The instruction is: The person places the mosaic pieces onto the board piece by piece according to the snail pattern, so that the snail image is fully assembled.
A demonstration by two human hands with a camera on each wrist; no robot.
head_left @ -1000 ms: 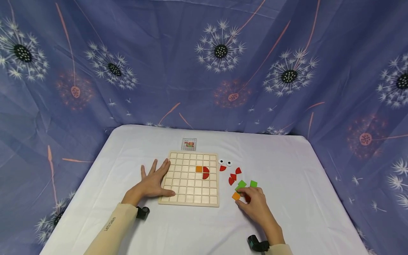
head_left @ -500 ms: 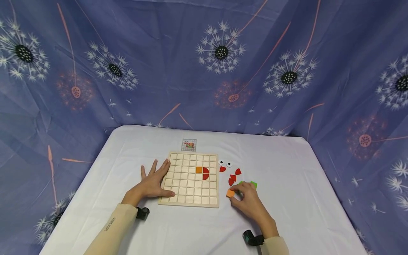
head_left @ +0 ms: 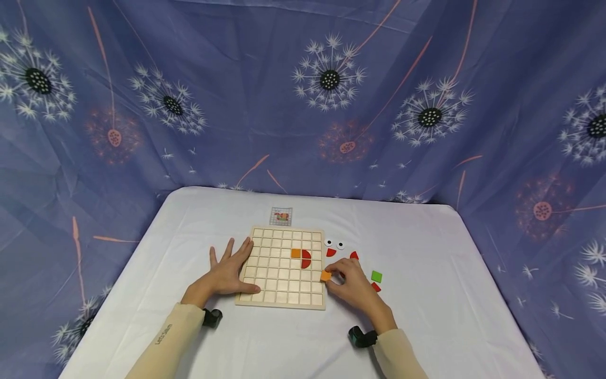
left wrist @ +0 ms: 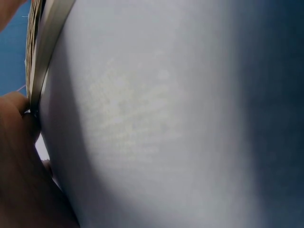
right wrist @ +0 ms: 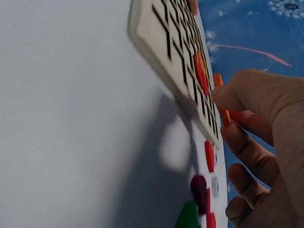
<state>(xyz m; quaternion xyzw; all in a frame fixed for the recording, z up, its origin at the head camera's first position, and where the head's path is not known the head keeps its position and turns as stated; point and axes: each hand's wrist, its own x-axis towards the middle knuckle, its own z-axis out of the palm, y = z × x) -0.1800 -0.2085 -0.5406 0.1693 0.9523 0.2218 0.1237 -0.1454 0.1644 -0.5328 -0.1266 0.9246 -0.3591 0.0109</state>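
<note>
A wooden grid board [head_left: 279,303] lies on the white table. My left hand [head_left: 226,273] is spread along its left side, thumb over the lower left cells and fingertips at the left rim. Between right thumb and index finger, my right hand [head_left: 352,287] pinches an orange square tile [head_left: 325,276] at the board's right edge; the right wrist view shows this orange tile [right wrist: 224,115] raised above the board. Set in the board's cells are another orange square [head_left: 295,253] and two red quarter-circle tiles [head_left: 306,258], side by side.
Right of the board lie two eye discs [head_left: 340,245], a red quarter-circle [head_left: 331,252], a green square [head_left: 376,276] and a red piece [head_left: 376,287]. My right hand hides some pieces. Behind the board lies a small pattern card [head_left: 281,216]. A dandelion-print curtain [head_left: 303,131] hangs behind.
My right hand has picked the orange square tile from the loose pieces and carried it left to the board's right edge. The left hand has stayed in place.
</note>
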